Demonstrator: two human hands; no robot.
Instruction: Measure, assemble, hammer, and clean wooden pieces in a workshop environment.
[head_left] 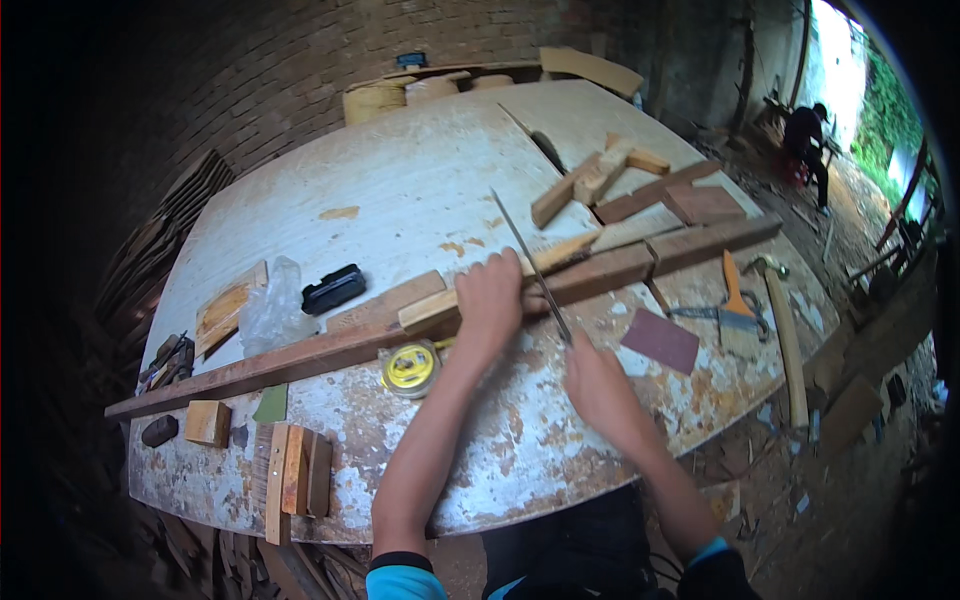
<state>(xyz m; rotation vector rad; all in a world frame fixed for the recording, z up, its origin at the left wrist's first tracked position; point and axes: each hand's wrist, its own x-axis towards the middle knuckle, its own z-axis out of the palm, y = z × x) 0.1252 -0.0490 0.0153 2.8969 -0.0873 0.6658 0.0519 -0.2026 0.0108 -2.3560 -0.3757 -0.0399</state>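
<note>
My left hand (490,300) is closed around a light wooden strip (430,311), pressing it down along a long dark brown beam (270,364). In my right hand (603,388) is a handsaw (521,240), its handle hidden by my fingers. The thin blade, seen almost edge-on, slants away to the left across the strip, just right of my left hand. How deep the blade sits in the wood I cannot tell. A yellow tape measure (410,370) lies beside my left wrist.
On the worn table (480,450) lie sandpaper (660,340), a paintbrush (738,310), a hammer (786,345), wood offcuts (600,180), a black case (333,289), a plastic bag (275,310) and wooden blocks (298,470). A person (806,145) sits far right.
</note>
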